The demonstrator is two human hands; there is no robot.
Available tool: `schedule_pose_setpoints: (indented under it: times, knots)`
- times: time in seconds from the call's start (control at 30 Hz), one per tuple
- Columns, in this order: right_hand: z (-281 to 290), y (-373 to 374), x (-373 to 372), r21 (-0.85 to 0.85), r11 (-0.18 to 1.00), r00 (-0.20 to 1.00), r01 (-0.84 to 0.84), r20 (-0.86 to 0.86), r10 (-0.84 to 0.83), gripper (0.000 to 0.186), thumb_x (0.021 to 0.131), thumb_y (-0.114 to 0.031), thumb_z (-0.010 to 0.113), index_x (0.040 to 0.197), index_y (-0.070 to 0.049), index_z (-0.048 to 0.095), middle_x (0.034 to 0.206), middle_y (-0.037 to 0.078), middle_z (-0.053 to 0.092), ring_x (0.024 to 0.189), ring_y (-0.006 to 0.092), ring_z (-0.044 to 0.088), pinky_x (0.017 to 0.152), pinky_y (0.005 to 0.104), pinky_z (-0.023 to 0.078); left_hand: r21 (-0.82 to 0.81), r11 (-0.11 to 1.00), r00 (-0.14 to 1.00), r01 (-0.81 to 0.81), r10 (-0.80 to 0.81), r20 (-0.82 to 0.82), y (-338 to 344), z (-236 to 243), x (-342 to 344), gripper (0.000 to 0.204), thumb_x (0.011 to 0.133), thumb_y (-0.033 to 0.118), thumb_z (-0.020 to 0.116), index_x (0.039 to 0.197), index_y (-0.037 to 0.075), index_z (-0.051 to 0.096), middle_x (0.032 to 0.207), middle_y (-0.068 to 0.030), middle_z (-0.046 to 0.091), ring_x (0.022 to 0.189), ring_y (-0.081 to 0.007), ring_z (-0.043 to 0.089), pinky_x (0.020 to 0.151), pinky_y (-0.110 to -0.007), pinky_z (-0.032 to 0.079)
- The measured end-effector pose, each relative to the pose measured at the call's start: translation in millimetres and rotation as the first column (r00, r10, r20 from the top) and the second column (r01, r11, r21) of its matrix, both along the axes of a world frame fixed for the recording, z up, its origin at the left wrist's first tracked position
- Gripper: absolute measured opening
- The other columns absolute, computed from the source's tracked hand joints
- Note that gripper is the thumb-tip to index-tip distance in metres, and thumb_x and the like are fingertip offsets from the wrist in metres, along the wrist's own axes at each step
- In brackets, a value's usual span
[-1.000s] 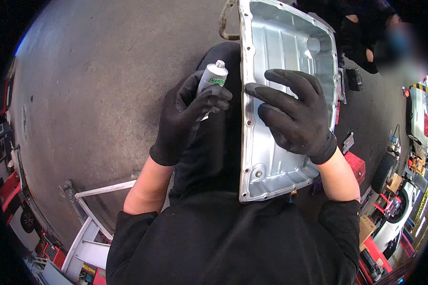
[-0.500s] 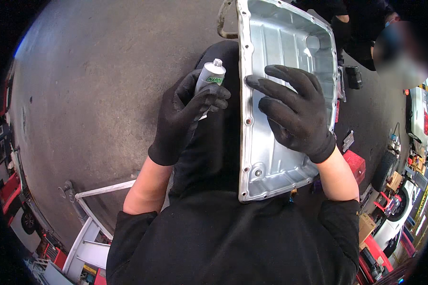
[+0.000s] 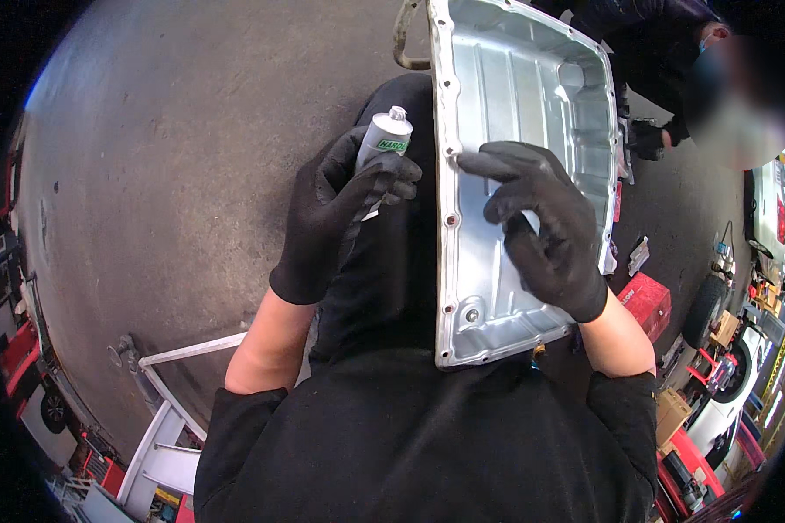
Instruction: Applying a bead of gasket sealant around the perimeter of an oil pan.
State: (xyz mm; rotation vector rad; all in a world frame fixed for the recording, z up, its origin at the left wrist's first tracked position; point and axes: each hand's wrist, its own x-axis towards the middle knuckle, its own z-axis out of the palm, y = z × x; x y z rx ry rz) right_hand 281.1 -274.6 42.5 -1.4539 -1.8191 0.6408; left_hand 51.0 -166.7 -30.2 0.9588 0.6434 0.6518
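Silver metal formed the deep, ribbed pan I watched from afar, its hollow facing the head camera and its bolt-holed rim running just right of the dark-clad leg. Left of that rim, I saw the gloved left hand wrapped around a pale tube, nozzle up and leaning slightly right, fingers and thumb closed on its body. The gloved right hand hung over the pan's hollow, half open: one finger reached out to the rim, others curled loosely, and I made out nothing gripped. Whether that fingertip touched the metal, I could not tell. A bent pipe showed beside the pan's upper left corner. To the right, a red box sat on the grey floor, and a co-worker bent near a small black case.
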Motion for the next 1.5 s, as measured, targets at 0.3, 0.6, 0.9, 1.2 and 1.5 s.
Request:
schedule_pose_setpoints:
  times: [0.3, 0.6, 0.9, 1.2, 1.5]
  knots:
    - [-12, 1, 3, -0.036, 0.999, 0.992, -0.020, -0.129, 0.015, 0.039, 0.071, 0.006, 0.050, 0.106, -0.006, 0.064, 0.143, 0.019, 0.066, 0.135, 0.0370, 0.056, 0.113, 0.0477, 0.042, -0.018, 1.000, 1.000, 0.000, 0.000, 0.018, 0, 4, 1, 0.039, 0.102, 0.014, 0.063, 0.135, -0.007, 0.058, 0.112, -0.0173, 0.074, 0.095, -0.0195, 0.074, 0.089, -0.032, 0.058]
    - [-9, -16, -8, 0.104, 0.991, 0.863, -0.086, 0.505, 0.022, 0.022, 0.080, -0.006, 0.070, 0.102, -0.013, 0.070, 0.148, 0.003, 0.063, 0.143, 0.0341, 0.050, 0.113, 0.0495, 0.041, 0.021, 1.000, 1.000, 0.002, -0.002, 0.000, -1, 7, -1, 0.039, 0.102, 0.014, 0.064, 0.134, -0.007, 0.059, 0.111, -0.0158, 0.075, 0.097, -0.0197, 0.074, 0.091, -0.032, 0.058]
    - [2, -2, -3, -0.049, 0.998, 0.920, 0.043, -0.389, -0.058, 0.031, 0.074, -0.001, 0.051, 0.103, -0.004, 0.061, 0.135, 0.018, 0.068, 0.118, 0.0298, 0.065, 0.102, 0.0404, 0.049, 0.592, 0.805, 0.957, 0.037, 0.142, -0.253, -7, 17, 2, 0.030, 0.095, 0.013, 0.074, 0.122, 0.001, 0.071, 0.107, -0.0135, 0.078, 0.097, -0.0204, 0.075, 0.085, -0.034, 0.058]
    - [8, 3, -2, -0.183, 0.982, 0.832, -0.043, -0.551, -0.066, 0.040, 0.072, 0.000, 0.052, 0.111, -0.003, 0.058, 0.137, 0.023, 0.064, 0.126, 0.0263, 0.060, 0.111, 0.0406, 0.041, 0.702, 0.705, 0.931, 0.096, 0.187, -0.315, -11, 26, 2, 0.031, 0.091, 0.013, 0.078, 0.120, 0.001, 0.072, 0.101, -0.0170, 0.077, 0.093, -0.0270, 0.078, 0.081, -0.037, 0.059]
    - [14, 1, -4, -0.090, 0.992, 0.917, -0.084, -0.396, 0.041, 0.041, 0.070, 0.006, 0.049, 0.110, -0.004, 0.056, 0.140, 0.026, 0.064, 0.139, 0.0321, 0.054, 0.120, 0.0445, 0.035, 0.726, 0.681, 0.912, 0.094, 0.234, -0.338, -15, 35, 2, 0.032, 0.090, 0.015, 0.079, 0.119, 0.002, 0.073, 0.102, -0.0170, 0.078, 0.094, -0.0286, 0.078, 0.083, -0.037, 0.059]
